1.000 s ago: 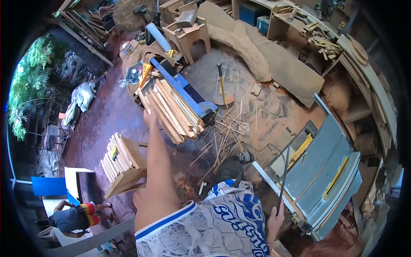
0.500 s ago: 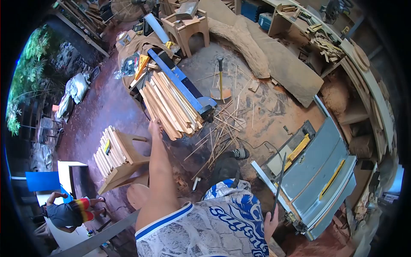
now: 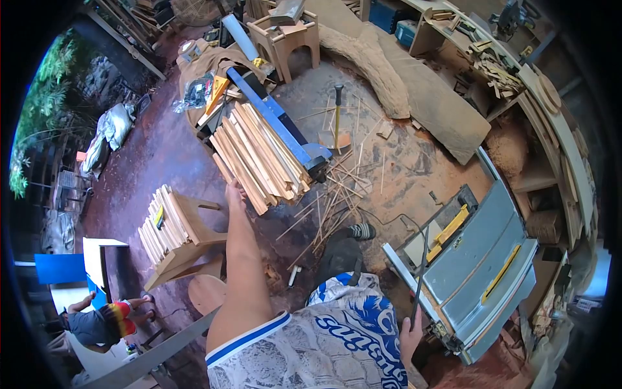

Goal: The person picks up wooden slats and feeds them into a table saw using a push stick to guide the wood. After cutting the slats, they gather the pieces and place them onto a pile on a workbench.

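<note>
L hand (image 3: 234, 192) grips pale wood slat bundle (image 3: 259, 155) at near end; R hand (image 3: 411, 332) clenched on thin dark rod (image 3: 421, 275) by grey table saw (image 3: 483, 269) — lift slats level, w/ firm grip.

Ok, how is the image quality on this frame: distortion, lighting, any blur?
Head view: strong fisheye, black vignette round the edges, the table saw and shelves bent. Even daylight, soft shadows; the foliage at far left is washed out. Centre sharp: the slat pile by the left hand is crisp; the right hand with its dark strip is slightly softer.

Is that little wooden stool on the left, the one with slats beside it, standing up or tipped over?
Tipped over. The wooden stool lies on its side, legs pointing sideways, with the slats leaning against its seat.
</note>
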{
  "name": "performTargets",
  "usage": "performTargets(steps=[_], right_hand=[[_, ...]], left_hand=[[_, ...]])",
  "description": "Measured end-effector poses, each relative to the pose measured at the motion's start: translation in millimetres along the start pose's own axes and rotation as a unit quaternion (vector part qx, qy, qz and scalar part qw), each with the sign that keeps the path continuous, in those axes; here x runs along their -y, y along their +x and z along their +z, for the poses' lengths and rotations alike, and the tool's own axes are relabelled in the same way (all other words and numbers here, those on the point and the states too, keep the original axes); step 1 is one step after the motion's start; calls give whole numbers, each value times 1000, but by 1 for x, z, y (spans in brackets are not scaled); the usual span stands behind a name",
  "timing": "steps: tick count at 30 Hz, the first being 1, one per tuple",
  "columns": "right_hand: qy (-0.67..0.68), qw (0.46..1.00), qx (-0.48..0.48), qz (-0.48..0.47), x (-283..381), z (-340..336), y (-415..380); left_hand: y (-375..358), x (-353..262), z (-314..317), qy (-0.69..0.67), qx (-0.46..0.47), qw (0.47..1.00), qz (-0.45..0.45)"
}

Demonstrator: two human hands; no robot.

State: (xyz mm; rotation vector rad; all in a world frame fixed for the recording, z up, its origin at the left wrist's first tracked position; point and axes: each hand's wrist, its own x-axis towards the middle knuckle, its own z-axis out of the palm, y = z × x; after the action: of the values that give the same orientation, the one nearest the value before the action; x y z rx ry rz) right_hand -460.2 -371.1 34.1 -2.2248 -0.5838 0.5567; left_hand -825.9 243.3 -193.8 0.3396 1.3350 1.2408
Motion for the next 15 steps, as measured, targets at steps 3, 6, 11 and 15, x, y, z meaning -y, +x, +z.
performTargets(steps=[3, 6, 11, 15], right_hand=[[-4, 1000, 13, -4, -7, 2, -2], [-13, 1000, 25, -7, -5, 2, 2], [-34, 998, 31, -42, 14, 0, 13], [-39, 998, 45, -28, 12, 0, 22]], left_hand=[[-9, -1, 11, 31, 10, 999, 33], [-12, 1, 17, 71, 17, 995, 74], [-15, 0, 38, 109, 6, 988, 111], [6, 10, 37, 143, -30, 978, 147]])
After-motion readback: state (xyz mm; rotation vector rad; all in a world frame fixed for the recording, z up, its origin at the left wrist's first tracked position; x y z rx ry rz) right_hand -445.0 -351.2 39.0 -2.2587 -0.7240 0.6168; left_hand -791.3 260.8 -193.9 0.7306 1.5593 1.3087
